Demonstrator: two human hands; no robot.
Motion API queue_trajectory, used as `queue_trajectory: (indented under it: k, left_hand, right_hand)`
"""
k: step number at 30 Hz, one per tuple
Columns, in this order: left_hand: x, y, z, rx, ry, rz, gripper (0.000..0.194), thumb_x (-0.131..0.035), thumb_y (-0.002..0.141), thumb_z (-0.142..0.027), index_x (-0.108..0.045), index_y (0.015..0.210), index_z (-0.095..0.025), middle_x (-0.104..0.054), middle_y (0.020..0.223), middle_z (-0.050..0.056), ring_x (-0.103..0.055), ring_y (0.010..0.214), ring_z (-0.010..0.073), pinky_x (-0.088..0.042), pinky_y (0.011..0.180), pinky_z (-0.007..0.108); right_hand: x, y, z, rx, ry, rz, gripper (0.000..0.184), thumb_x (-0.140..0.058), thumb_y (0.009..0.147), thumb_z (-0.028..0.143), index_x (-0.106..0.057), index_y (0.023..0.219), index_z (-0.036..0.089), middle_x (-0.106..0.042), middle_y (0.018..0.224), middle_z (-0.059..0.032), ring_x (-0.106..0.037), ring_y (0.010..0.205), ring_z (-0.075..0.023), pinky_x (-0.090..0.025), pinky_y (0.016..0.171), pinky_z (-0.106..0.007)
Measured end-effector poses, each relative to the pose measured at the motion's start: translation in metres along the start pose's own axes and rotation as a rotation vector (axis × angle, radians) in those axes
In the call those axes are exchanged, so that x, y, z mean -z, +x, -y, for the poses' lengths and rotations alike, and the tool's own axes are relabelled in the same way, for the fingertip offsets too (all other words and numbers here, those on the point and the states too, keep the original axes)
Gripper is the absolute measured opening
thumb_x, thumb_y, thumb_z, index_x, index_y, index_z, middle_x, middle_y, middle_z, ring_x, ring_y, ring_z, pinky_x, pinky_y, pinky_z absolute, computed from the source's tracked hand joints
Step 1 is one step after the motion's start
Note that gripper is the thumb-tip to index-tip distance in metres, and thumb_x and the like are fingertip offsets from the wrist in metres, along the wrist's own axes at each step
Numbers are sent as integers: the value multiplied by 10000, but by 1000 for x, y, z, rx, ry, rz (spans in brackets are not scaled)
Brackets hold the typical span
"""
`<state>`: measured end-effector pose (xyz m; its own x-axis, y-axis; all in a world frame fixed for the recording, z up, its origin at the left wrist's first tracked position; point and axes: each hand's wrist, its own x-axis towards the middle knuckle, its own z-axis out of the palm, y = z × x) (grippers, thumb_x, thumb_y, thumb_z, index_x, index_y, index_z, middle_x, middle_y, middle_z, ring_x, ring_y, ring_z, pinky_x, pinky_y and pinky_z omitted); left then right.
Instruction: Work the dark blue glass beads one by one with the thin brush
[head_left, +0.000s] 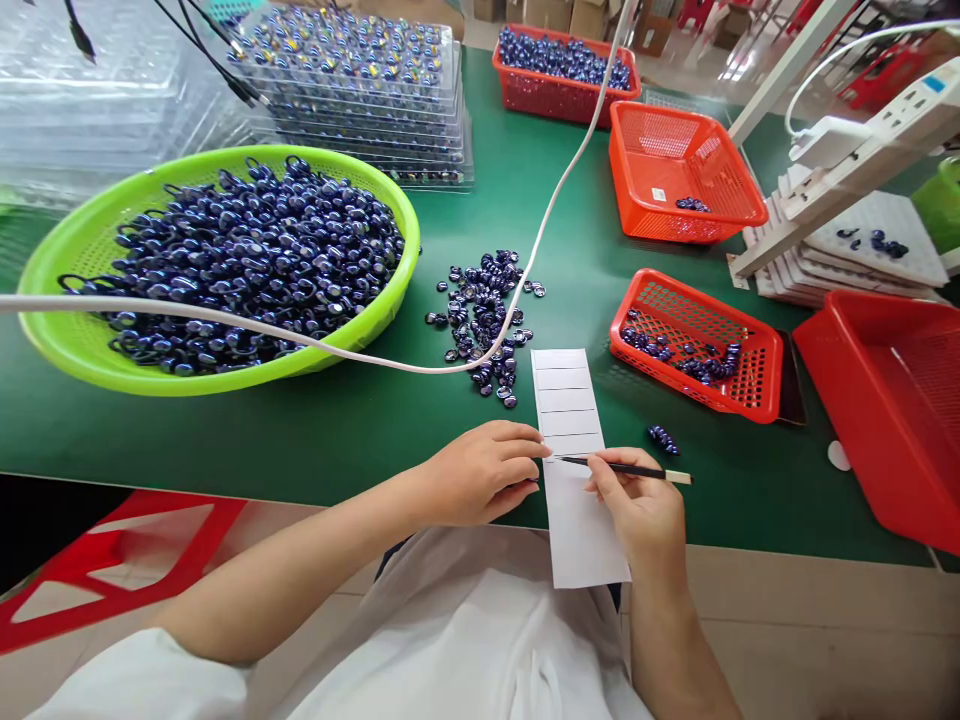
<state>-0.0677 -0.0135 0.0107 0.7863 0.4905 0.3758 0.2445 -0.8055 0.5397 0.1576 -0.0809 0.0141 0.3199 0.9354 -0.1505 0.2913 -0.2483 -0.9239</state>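
A long white paper strip [589, 525], crossed by several dark lines, lies at the table's front edge, its lower end overhanging. My left hand [484, 472] rests beside it, palm down, fingers stretched out and their tips at the strip's left edge. In my right hand [637, 500] is a slim black pen-like tool [628, 468] with a cream end, pinched between thumb and fingers. The tool's thin tip points left and meets the strip near its lowest line, close to my left fingertips. Beyond the strip lies a loose pile of shiny dark-blue beads [487, 310].
A green basket [405, 250] heaped with looped dark-blue pieces stands left. Red baskets [697, 385] line the right side, near a small bead cluster [663, 440]. A white cable [420, 368] hangs across the view. Clear trays [420, 150] are stacked behind.
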Motion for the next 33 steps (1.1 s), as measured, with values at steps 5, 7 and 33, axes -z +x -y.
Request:
queue_trajectory:
  k: [5, 7, 33]
  left_hand:
    - [-4, -5, 2, -43, 6, 62, 129, -516, 945, -147, -642, 951, -169, -728, 1151, 88, -595, 1228, 256, -487, 1036, 427]
    - [-6, -5, 3, -57, 2, 73, 144, -503, 947, -138, -643, 958, -168, -722, 1170, 89, -598, 1229, 245, -477, 1054, 422]
    - [-15, -8, 5, -60, -2, 53, 152, -524, 919, -118, -656, 980, -160, -726, 1161, 100, -625, 1206, 229, -494, 1056, 391]
  right_hand:
    - [-2, 5, -3, -10, -30, 6, 287, -732, 819, 469, -683, 885, 194, -686, 648, -17, -640, 564, -163, -523, 540, -250]
    - [-2, 5, -4, -13, -27, 12, 288, -735, 816, 468, -683, 882, 192, -682, 641, -15, -635, 558, -157, -515, 536, -245]
    - [-3, 4, -8, 60, -31, -7, 251, -725, 828, 441, -696, 865, 195, -649, 619, 1, -624, 554, -154, -501, 525, -244]
